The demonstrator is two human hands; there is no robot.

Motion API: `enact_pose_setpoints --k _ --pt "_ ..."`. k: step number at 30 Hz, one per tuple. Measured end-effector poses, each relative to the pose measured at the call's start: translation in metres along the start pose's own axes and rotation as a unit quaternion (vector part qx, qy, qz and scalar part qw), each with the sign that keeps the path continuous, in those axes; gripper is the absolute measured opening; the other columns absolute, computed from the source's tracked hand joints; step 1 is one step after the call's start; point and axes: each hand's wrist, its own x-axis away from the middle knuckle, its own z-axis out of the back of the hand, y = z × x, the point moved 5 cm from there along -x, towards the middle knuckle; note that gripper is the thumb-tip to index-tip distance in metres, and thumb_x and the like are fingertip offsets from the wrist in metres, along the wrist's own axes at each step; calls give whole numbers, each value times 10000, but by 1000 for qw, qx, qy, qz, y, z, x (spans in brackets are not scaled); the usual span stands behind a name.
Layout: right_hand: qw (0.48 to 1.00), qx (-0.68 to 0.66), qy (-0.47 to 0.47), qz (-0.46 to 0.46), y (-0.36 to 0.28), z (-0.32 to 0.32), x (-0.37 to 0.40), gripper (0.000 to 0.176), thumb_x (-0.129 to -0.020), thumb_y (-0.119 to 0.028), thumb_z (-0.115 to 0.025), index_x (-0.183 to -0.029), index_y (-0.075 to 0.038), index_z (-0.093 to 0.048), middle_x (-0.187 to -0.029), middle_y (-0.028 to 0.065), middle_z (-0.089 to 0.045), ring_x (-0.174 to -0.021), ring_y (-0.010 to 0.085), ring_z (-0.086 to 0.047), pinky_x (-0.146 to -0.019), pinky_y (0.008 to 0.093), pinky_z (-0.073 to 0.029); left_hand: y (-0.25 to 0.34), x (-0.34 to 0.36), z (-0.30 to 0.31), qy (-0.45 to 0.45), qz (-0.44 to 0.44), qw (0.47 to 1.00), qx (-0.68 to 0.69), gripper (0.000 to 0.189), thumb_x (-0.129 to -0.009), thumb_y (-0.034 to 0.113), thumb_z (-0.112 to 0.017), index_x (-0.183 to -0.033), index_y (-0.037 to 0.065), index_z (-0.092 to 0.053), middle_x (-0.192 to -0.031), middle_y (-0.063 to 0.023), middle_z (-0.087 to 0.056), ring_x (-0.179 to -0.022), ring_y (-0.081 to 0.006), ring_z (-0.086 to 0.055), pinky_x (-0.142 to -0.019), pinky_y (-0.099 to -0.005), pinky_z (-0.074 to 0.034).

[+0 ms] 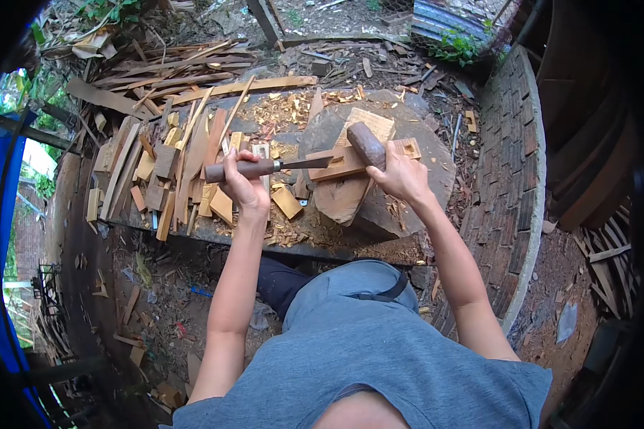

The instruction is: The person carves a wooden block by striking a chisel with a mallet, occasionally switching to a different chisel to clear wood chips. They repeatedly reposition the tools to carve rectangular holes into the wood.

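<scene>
My left hand (243, 182) is closed around the wooden handle of a chisel (300, 164), whose dark blade points right. The blade's tip overlaps a reddish-brown board (350, 166) with rectangular mortises cut near its ends. In my right hand (402, 174) is the lower end of a short, dark wooden mallet (367, 145), tilted over the middle of that board. Under the board, a paler wood block (372, 125) lies across a round chopping stump (436, 154).
Several wood offcuts (166, 161) and long strips crowd the bench's left side. Wood chips (283, 109) cover its surface. A low brick wall (504, 157) runs along the right, and a pile of thin slats (193, 71) lies behind the bench at left.
</scene>
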Motion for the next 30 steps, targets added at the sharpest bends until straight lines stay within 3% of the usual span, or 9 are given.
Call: enact_pose_setpoints --k 2,3,6,8,9,14,25,30 --pt "1000 13 -1 -5 -1 0 2 717 -802 -482 -581 -1279 38 -449 -937 260 -689 -916 390 -680 -793 492 -513 0 -1 -7 -8 -7 1000 -10 270 -941 220 -553 -705 95 -511 -635 -53 -567 -646 -154 -562 -805 -406 -495" --pt "1000 17 -4 -1 -1 -1 3 717 -802 -482 -581 -1279 38 -449 -937 260 -689 -916 390 -680 -793 492 -513 3 2 -19 20 -59 997 -46 268 -935 215 -571 -703 93 -513 -583 -41 -543 -551 -155 -543 -720 -411 -525" --pt "1000 4 3 -9 1 -4 3 646 -821 -500 -583 -1215 -7 -447 -974 280 -675 -949 425 -659 -816 510 -495 19 10 -66 -32 -109 993 -31 223 -916 154 -604 -737 85 -492 -518 -18 -503 -431 -129 -505 -495 -338 -507" --pt "999 29 23 3 2 -5 3 805 -800 -495 -586 -1367 49 -409 -911 251 -692 -875 375 -690 -755 472 -527 29 18 -98 -96 -129 987 -19 199 -902 102 -613 -762 75 -475 -495 -10 -495 -391 -103 -501 -375 -283 -460" --pt "999 29 23 0 2 -5 4 805 -800 -495 -586 -1367 49 -409 -911 251 -692 -875 375 -690 -755 472 -527 26 17 -105 -114 -138 983 -31 196 -901 96 -620 -762 71 -484 -486 -6 -485 -375 -99 -485 -361 -266 -438" --pt "999 31 24 -2 0 -4 4 824 -796 -499 -599 -1381 48 -401 -886 241 -695 -852 375 -692 -738 469 -530 9 15 -124 -149 -129 972 -130 181 -906 80 -634 -791 59 -497 -524 -16 -478 -408 -95 -461 -393 -261 -412" --pt "1000 18 20 -12 -1 -3 7 786 -806 -499 -601 -1355 32 -419 -874 251 -689 -856 386 -688 -738 488 -523 -19 11 -130 -165 -134 961 -174 181 -888 37 -630 -749 58 -516 -522 -11 -502 -393 -77 -466 -377 -235 -389" --pt "999 28 15 -11 -2 -3 7 777 -808 -495 -602 -1351 31 -421 -868 250 -689 -855 386 -688 -734 484 -525 -31 7 -133 -178 -189 936 -240 182 -875 42 -637 -720 63 -544 -559 -5 -552 -423 -82 -519 -393 -230 -410"
